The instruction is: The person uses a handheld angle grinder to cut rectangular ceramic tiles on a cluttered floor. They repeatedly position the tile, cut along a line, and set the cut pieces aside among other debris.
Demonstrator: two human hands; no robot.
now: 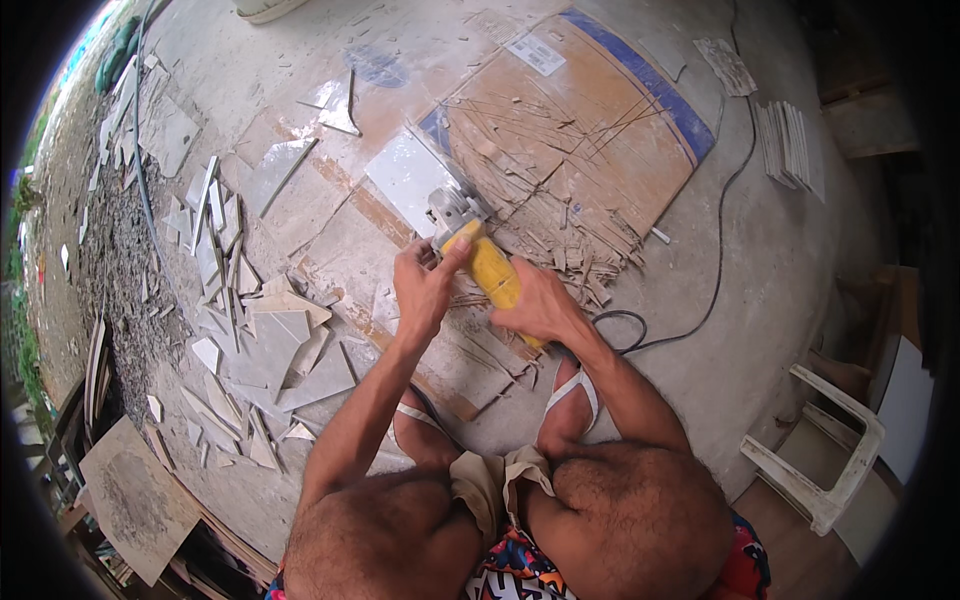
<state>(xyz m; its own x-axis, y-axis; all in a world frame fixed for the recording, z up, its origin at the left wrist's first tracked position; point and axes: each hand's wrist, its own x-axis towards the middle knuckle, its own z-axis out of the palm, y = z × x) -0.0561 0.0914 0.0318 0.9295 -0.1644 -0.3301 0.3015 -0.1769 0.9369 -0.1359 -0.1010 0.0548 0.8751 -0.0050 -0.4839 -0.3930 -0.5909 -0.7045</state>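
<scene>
Left hand grips the front, right hand the rear, of a yellow-bodied angle grinder, its long axis slanting forward-left toward the glossy white tile.

Grinder at tile; shards left; cable right.

White label on brown cardboard — print too small to read, bold white characters on multicoloured cloth
</scene>
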